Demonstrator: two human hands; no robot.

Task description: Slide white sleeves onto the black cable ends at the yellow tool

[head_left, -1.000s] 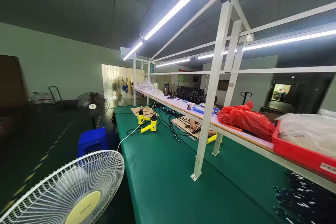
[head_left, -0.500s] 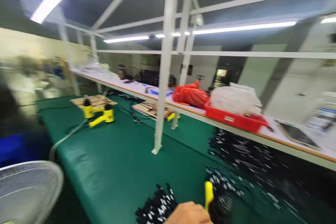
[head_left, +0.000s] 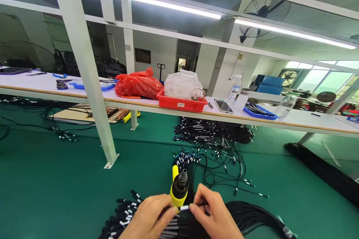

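Low in the view, my left hand (head_left: 153, 214) and my right hand (head_left: 211, 211) pinch a thin black cable (head_left: 184, 207) between thumbs and fingers. A short white sleeve shows on the cable in the gap between the hands. Just behind, a yellow heat gun (head_left: 179, 192) stands with its dark stepped nozzle pointing up. Under and left of my left hand lies a bundle of black cable ends (head_left: 123, 213) with white and grey sleeves. To the right of my right hand, a thick bunch of black cables (head_left: 252, 211) curves across the green bench.
Several loose cables (head_left: 213, 164) spread over the green mat (head_left: 140, 164) beyond the heat gun. A white post (head_left: 92, 82) stands at left. The raised shelf holds a red tray (head_left: 179, 104), a phone (head_left: 223, 106) and a blue tray (head_left: 260, 112). Another person's hand (head_left: 123, 113) shows beneath it.
My view has swung to the right and steadied. Earlier only part of one hand showed at the bottom edge; now both hands are in view with a cable between them.
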